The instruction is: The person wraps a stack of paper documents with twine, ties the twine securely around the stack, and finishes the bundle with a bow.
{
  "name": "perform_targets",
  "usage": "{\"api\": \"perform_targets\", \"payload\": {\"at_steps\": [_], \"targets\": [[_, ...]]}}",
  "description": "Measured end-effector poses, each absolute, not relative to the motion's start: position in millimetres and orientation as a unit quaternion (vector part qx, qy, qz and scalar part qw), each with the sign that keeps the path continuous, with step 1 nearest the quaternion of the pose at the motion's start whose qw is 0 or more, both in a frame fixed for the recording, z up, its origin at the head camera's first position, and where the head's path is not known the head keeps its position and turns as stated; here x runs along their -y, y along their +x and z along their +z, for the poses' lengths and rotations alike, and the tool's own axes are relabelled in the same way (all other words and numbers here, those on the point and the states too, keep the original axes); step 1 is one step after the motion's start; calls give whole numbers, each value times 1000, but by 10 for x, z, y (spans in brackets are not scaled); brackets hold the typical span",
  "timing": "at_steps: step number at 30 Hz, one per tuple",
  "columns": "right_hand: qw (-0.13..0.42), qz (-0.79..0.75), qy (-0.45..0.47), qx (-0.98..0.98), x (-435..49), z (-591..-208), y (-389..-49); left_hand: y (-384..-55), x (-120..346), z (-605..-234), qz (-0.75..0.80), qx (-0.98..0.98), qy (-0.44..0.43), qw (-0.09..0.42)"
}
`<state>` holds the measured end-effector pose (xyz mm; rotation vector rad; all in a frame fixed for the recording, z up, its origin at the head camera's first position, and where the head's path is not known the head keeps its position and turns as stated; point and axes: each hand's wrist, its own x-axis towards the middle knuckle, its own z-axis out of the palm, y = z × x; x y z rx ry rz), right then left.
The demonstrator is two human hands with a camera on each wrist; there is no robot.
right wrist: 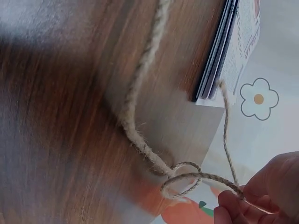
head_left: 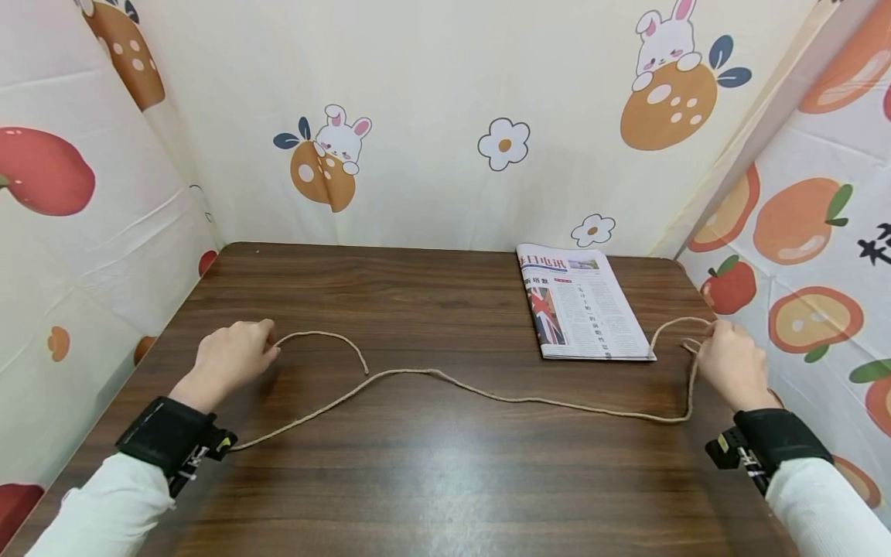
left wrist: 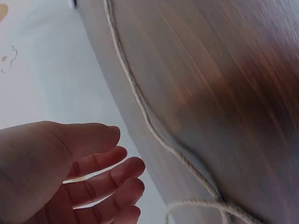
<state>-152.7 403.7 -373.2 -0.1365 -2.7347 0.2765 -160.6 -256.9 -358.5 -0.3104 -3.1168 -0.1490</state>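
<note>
A thin tan twine rope (head_left: 529, 399) lies in a wavy line across the brown table. My left hand (head_left: 235, 357) is at the left side, beside a curved end of the rope. In the left wrist view, the fingers (left wrist: 107, 179) are loosely bent with nothing seen between them, apart from the rope (left wrist: 145, 114). At the right, my right hand (head_left: 739, 363) pinches the rope near its other end, thumb against fingertips. A small loop hangs there in the right wrist view, and the loose end (right wrist: 226, 126) reaches toward the newspaper.
A folded newspaper (head_left: 592, 305) lies at the back right of the table (head_left: 445, 495), close to the right hand. Printed cloth curtains (head_left: 431, 100) with rabbits and fruit enclose the back and sides. Black wrist straps (head_left: 167, 437) carry the cameras.
</note>
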Motion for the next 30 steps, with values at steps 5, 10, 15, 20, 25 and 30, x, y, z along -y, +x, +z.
{"api": "perform_targets", "payload": {"at_steps": [5, 10, 15, 20, 25, 30], "targets": [[208, 97, -48, 972, -4056, -3708, -1553, -1563, 2444, -3581, -38, 990, -133, 31], [192, 97, -65, 974, -4048, -3646, -1598, -1518, 2333, -3568, -46, 986, -151, 50], [155, 79, -62, 983, -4021, -3661, -1614, -1474, 2213, -3559, -53, 983, -167, 54], [117, 75, -59, 989, -4017, -3755, -1594, -1434, 2090, -3555, -62, 981, -181, 42], [125, 75, -49, 988, -3987, -3792, -1577, -1396, 1995, -3582, -58, 977, -196, 53], [183, 64, 33, 981, -3801, -3823, -1551, -1351, 1912, -3633, -45, 972, -225, 46]]}}
